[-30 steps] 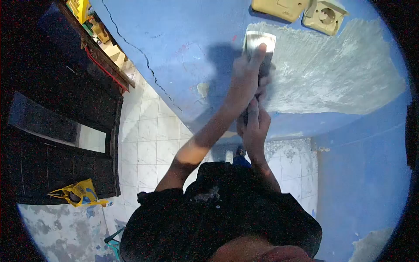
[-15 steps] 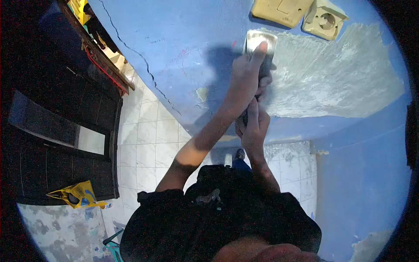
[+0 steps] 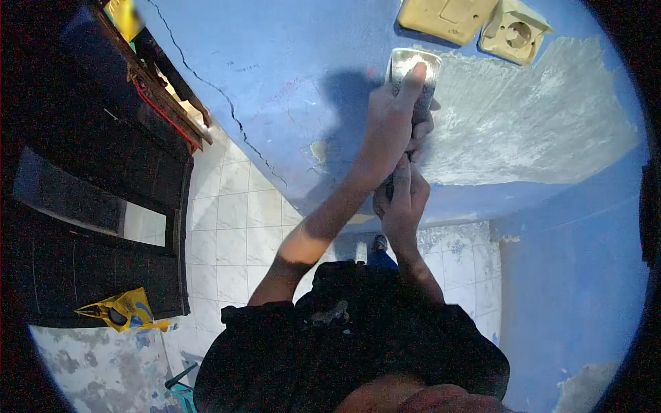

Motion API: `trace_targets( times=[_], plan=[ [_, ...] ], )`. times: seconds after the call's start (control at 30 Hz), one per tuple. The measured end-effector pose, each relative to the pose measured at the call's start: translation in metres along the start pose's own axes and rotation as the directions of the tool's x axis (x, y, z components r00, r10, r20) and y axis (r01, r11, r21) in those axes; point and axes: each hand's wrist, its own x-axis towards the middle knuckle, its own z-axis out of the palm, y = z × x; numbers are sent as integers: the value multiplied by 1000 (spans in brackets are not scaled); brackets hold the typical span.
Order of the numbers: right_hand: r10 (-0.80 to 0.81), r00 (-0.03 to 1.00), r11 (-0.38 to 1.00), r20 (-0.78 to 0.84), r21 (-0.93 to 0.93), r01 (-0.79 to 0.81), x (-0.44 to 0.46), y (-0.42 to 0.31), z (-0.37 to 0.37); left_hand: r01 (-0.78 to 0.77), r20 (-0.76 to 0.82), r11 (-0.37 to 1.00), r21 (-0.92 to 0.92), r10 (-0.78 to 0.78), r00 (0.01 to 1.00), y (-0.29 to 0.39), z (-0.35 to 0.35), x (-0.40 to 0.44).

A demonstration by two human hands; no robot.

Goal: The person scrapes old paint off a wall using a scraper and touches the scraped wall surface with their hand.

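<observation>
A metal scraper (image 3: pixel 427 71) with a broad, shiny blade lies against the blue wall, at the left edge of a rough grey scraped or plastered patch (image 3: pixel 530 124). My left hand (image 3: pixel 399 113) is closed around it, the thumb pressed along the blade. Lower down, my right hand (image 3: pixel 405 193) grips the handle end, its fingers partly hidden behind the tool. Both hands are close together, one above the other. Just above the blade sits a cream switch plate (image 3: pixel 446 19), and beside that a cream wall socket (image 3: pixel 516 34).
A long crack (image 3: pixel 231 103) runs down the wall at left. The dark wooden door (image 3: pixel 96 275) has a yellow plastic bag (image 3: pixel 127 310) near it. Another person's arm (image 3: pixel 175 76) shows in the doorway. Pale tiles (image 3: pixel 231 227) cover the floor. Something teal (image 3: pixel 180 392) stands at lower left.
The view has shifted very slightly, and my hands and the scraper stay at nearly the same spot on the wall. In the doorway, the other person's arm now reaches further down along the door edge.
</observation>
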Motion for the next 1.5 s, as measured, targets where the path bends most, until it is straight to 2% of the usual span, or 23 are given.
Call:
trace_targets(
  times=[0.17,0.27,0.37,0.47,0.53,0.63,0.67,0.73,0.8,0.97,1.03,1.13,1.17,1.27,1.33,1.43,1.5],
  plan=[
    [118,993,993,-18,8,-117,-11,2,-7,2,-46,999,35,-1,999,-15,-1,0],
    [15,1000,999,3,-36,-15,2,-4,-4,-31,-51,999,36,33,998,-13,2,3],
    [-4,998,998,61,64,0,4,3,-5,-15,-25,1000,2,15,1000,1,4,3],
    [106,989,992,106,53,-112,-6,13,-15,45,12,999,-19,-45,999,-24,-10,3],
    [127,990,992,55,16,-128,-11,8,-11,104,24,994,-27,-103,994,-32,-15,-5],
    [192,981,981,29,2,-192,-17,13,-13,78,-57,990,-120,-86,995,-33,-8,-10],
    [211,977,977,29,5,-211,-17,16,-15,76,-37,988,-137,-82,996,-36,-11,-9],
    [152,988,988,33,-37,-151,-20,25,-16,74,10,983,-170,-73,997,-45,-16,-5],
    [107,994,992,23,-68,-105,-20,33,-16,67,21,990,-125,-65,998,-46,-18,-4],
    [35,999,992,10,-124,-34,-20,48,-19,81,5,991,-111,-81,997,-49,-18,-3],
    [37,999,989,-15,-144,-39,-15,39,-12,93,-15,989,-111,-95,995,-41,-13,-3],
    [-6,999,990,-45,-144,0,-3,16,4,9,63,997,-74,-4,998,-13,-8,4],
    [-30,998,990,-51,-140,23,-1,11,6,38,68,997,-66,-33,997,-15,-11,2],
    [19,999,983,-41,-179,-26,-13,41,-7,83,91,995,-58,-78,993,-23,-18,3],
    [28,999,987,-30,-160,-33,-10,36,-2,146,80,985,-96,-139,987,-26,-19,-1],
    [-9,999,985,-33,-172,3,-5,18,6,35,101,996,-81,-26,995,-4,-10,3],
    [-26,999,983,-34,-182,19,-9,18,4,74,98,993,-96,-64,993,-15,-13,-5]
  ],
)
